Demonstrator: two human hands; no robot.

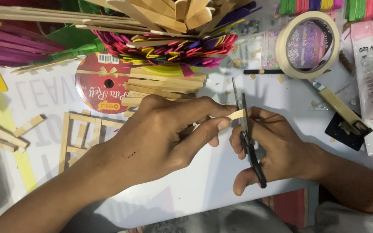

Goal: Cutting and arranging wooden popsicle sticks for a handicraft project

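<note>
Your left hand (pixel 152 138) pinches a flat wooden stick (pixel 237 114); your right hand (pixel 277 151) grips black-handled scissors (pixel 244 129), blades together at the stick's edge, bare white table (pixel 195 190) below.

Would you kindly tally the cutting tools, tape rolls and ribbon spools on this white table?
Black-handled metal scissors: 1
Cream roll of masking tape: 1
Red round ribbon spool: 1
Cream-handled utility knife: 1
Total: 4
</note>
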